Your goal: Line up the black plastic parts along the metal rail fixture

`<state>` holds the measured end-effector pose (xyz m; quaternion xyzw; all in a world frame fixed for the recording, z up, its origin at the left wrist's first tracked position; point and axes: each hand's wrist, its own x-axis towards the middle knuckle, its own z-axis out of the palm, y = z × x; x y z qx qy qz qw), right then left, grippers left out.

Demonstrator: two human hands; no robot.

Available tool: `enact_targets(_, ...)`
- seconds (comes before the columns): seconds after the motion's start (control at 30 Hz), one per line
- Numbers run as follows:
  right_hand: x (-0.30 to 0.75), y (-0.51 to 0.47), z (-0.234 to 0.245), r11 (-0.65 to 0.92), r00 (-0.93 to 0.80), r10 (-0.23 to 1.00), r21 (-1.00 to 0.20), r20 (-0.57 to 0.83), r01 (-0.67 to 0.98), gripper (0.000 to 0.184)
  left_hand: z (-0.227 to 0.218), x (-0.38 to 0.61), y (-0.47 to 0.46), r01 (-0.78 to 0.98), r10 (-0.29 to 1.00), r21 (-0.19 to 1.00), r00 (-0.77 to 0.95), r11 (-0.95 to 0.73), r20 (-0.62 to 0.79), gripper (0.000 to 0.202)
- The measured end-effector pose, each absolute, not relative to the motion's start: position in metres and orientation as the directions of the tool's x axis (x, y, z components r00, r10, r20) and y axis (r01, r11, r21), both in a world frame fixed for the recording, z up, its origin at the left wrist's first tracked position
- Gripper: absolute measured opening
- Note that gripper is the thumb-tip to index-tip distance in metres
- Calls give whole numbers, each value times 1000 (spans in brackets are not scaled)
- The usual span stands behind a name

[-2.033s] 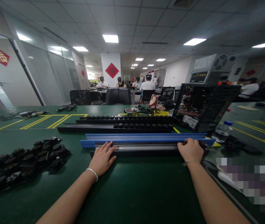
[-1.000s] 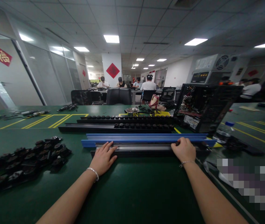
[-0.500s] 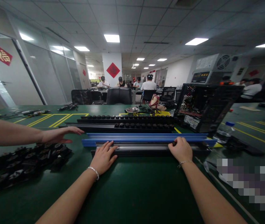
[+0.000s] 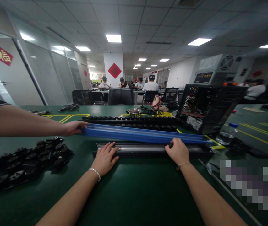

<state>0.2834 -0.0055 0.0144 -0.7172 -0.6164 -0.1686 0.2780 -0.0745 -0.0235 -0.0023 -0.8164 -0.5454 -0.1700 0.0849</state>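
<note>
A long black rail with a shiny grey channel lies across the table in front of me. My left hand rests on its left end, fingers spread. Toward the right side of the rail, my right hand is closed round a small black part at the channel; most of that part is hidden by the fingers. Just behind, a co-worker's hand grips the left end of a long blue rail, which slants down to the right.
Black parts lie heaped at the left. Farther back are black rails fitted with small parts, a metal bowl and an open computer case. A plastic bottle stands at the right.
The co-worker's hand has taken hold of the blue rail and raised its left end. My right hand has slid left along the black rail with the small part. My left hand has stayed put.
</note>
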Motion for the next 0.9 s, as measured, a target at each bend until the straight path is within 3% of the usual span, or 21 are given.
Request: enact_targets(0.9, 250, -6, 15, 69, 74, 833, -235, 549, 970, 10, -3, -74, -23, 921, 874, 77, 332, -381, 355, 43)
